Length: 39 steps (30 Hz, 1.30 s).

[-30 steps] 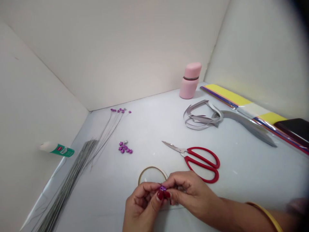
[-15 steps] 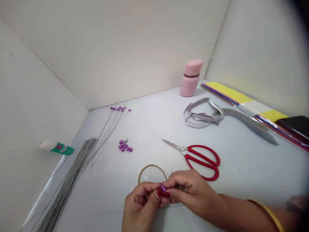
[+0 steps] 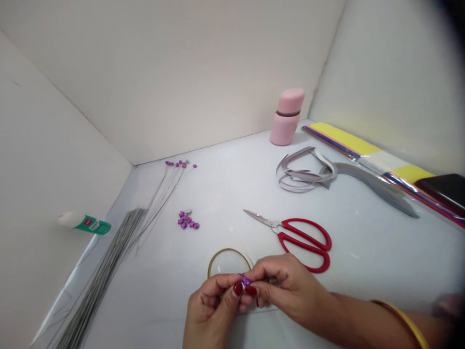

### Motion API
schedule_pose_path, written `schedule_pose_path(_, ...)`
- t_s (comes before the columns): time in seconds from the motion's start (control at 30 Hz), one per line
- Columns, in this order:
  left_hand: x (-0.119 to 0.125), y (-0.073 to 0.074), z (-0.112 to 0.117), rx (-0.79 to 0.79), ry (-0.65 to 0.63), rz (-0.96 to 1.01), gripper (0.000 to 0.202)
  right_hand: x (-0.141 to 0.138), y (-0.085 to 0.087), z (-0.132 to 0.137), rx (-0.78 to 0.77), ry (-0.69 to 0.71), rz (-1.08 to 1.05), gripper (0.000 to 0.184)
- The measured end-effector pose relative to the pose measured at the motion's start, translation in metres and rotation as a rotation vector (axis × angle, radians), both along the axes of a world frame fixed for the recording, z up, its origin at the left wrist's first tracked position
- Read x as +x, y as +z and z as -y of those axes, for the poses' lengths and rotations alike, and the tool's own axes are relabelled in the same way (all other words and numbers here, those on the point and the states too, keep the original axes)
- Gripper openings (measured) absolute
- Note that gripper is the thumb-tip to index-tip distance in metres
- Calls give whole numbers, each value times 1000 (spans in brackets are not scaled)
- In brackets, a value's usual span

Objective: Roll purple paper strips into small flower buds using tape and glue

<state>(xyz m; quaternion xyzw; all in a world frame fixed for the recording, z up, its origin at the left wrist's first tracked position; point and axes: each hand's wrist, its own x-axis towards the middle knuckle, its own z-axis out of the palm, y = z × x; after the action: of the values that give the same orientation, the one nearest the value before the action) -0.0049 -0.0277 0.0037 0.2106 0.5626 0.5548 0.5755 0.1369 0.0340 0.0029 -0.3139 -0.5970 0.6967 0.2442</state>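
My left hand [image 3: 214,310] and my right hand [image 3: 286,286] meet at the front of the table, both closed in a pinch. Between their fingertips is a small purple folded-paper star [image 3: 246,281], partly covered by the thumbs. Just behind the fingers lies a thin yellow-brown ring [image 3: 228,249], its near side hidden by my hands. Red-handled scissors [image 3: 325,252] rest beyond my right hand, blades pointing left. Farther back to the left is a small pile of purple stars [image 3: 187,220] with a silvery piece at its edge.
Grey wire stems [image 3: 105,271] lie along the left, some tipped with purple stars [image 3: 178,164]. A white-and-green bottle [image 3: 90,224] is beside them. Toward the back right are a pink bottle [image 3: 285,126], curled grey strips [image 3: 305,175], packaged coloured paper [image 3: 337,138] and a dark object [image 3: 443,191].
My fingers have shifted slightly around the purple star, and a bit more of it shows. Everything else stays in place.
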Motion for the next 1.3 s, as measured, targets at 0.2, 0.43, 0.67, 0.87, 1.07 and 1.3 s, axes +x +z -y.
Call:
schedule_pose_path(0.2,0,0,1,-6,-10,23,16,0,-4,-1,-46,-5,-13,14)
schedule_pose_path(0.43,0,0,0,-30,9,35,18,-1,-5,0,24,-18,53,12)
schedule_pose_path(0.67,0,0,-1,-15,8,50,20,-2,-5,-1,-52,-21,7,11)
schedule_pose_path(0.87,1,-1,-2,-19,33,115,19,-5,-2,-1,-272,-55,-53,16)
schedule_pose_path(1.07,-1,-3,-2,-28,40,109,20,-6,-4,-5,-400,-81,-42,24)
schedule_pose_path(1.3,2,2,-2,-7,139,45,22,-5,-5,-5,-388,-75,-45,26)
